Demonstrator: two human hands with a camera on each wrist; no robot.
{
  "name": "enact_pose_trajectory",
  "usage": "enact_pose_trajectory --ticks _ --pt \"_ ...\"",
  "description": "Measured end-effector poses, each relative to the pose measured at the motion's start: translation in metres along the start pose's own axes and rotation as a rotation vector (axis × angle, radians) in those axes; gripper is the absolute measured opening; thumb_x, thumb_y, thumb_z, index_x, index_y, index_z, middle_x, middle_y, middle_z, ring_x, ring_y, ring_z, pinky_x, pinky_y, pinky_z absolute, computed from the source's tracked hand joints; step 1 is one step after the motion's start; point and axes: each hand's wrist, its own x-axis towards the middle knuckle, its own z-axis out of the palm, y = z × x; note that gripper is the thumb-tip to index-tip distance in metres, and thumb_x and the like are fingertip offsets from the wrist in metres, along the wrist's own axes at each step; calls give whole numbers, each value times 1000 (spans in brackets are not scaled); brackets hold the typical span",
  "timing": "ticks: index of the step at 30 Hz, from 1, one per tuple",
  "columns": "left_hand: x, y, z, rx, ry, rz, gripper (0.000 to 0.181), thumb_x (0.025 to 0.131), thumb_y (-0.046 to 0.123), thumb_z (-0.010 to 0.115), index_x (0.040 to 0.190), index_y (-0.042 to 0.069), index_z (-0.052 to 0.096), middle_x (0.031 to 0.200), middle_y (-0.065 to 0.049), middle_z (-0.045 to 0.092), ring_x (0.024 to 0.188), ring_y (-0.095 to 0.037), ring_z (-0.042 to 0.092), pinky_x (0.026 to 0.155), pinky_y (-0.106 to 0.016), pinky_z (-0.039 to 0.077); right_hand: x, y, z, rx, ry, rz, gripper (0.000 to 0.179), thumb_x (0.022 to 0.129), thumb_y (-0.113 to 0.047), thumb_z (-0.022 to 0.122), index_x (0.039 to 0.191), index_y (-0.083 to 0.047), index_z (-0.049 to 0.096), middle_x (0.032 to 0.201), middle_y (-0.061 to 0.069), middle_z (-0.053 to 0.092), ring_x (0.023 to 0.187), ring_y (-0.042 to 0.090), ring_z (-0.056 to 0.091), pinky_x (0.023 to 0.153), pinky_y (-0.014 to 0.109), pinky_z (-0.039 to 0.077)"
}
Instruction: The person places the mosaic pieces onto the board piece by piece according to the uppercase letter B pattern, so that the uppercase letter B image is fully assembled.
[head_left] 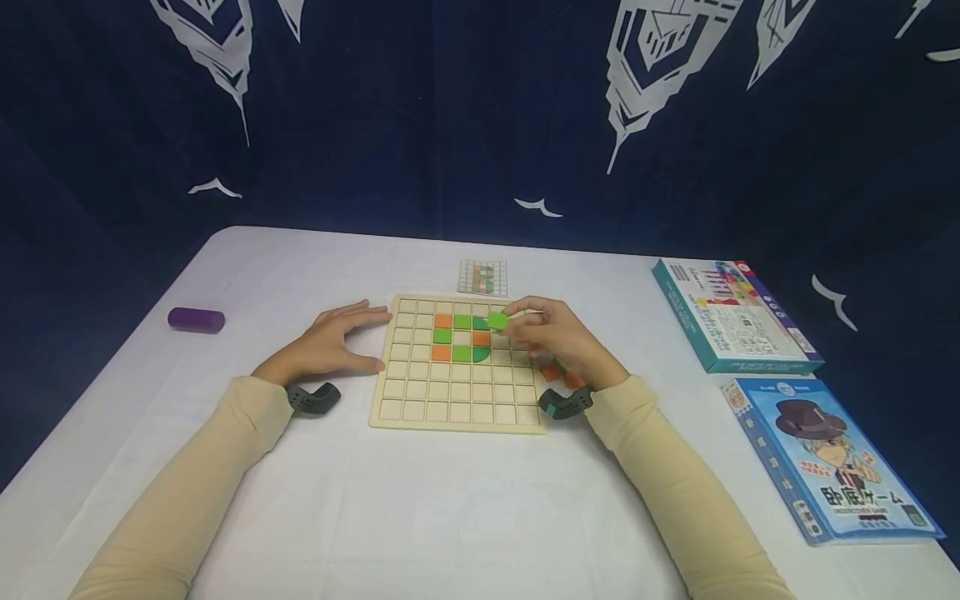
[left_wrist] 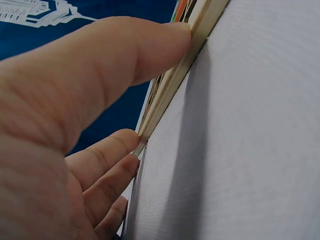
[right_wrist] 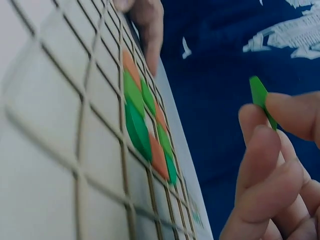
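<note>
A wooden grid board (head_left: 416, 390) lies on the white table. Near its top middle, a ring of orange, light green and dark green rounded tiles (head_left: 461, 353) surrounds one bare cell. My right hand (head_left: 555, 333) pinches a light green square tile (head_left: 498, 321) between thumb and fingers, above the board's upper right part. In the right wrist view this green tile (right_wrist: 259, 95) shows nearly edge-on, raised off the grid. My left hand (head_left: 330, 340) rests at the board's left edge, fingers extended, with the thumb (left_wrist: 165, 45) against the rim.
Loose orange tiles (head_left: 573, 381) lie beside the board, partly hidden under my right hand. Behind the board is a small pattern card (head_left: 483, 277). A purple cylinder (head_left: 197, 320) lies at the left; a teal-edged box (head_left: 738, 321) and a blue game box (head_left: 840, 467) lie at the right.
</note>
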Motion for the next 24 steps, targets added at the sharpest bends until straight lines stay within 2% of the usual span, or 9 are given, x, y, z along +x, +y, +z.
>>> enact_pose_trajectory --ticks 6,13,19,24 --pt "0 0 -1 -5 -1 -1 93 84 40 89 162 9 50 173 -13 39 165 -40 16 131 -66 6 -4 -2 21 16 -23 2 31 97 -3 74 126 -6 65 90 -5 79 71 12 55 61 24 46" --pt "-1 1 -1 -8 0 -5 93 84 40 89 162 8 51 173 -14 39 165 -41 16 131 -66 5 -6 1 42 47 -55 -35 31 98 -1 71 127 -4 63 85 -10 75 72 12 58 61 24 46" --pt "-1 1 -1 -10 -1 -3 93 84 40 89 162 8 51 173 -13 39 165 -40 16 131 -67 5 -7 6 57 98 -52 -58 30 96 0 69 125 -2 64 88 -8 74 77 12 59 60 22 47" --pt "-1 2 -1 -2 -4 -5 92 85 39 89 162 8 50 173 -13 39 165 -40 16 131 -66 5 -7 10 68 108 -45 -73 31 96 4 70 126 4 64 89 -8 73 73 11 58 58 21 47"
